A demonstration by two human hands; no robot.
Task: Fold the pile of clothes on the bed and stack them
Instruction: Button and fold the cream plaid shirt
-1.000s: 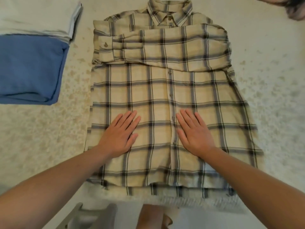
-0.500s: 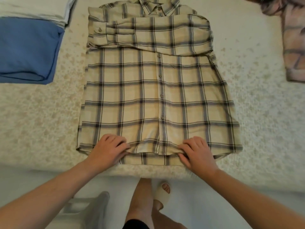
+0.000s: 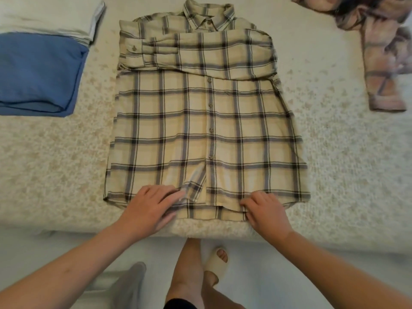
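A cream plaid button shirt (image 3: 207, 121) lies flat on the bed, collar away from me, with a sleeve folded across its chest. My left hand (image 3: 151, 208) pinches the shirt's bottom hem left of the button placket, where the cloth is bunched into a small ridge. My right hand (image 3: 265, 210) grips the hem on the right side, fingers curled over its edge. At the far left lies a folded blue garment (image 3: 38, 74) with folded white clothes (image 3: 49, 16) behind it.
A crumpled pink plaid garment (image 3: 383, 52) lies unfolded at the far right of the patterned bedspread (image 3: 55, 157). The bed's near edge runs just below my hands. Below it are the floor, my leg and a beige slipper (image 3: 216, 264).
Both hands slid from the middle of the shirt down to its bottom hem and curled onto it. The cloth near my left hand has bunched up.
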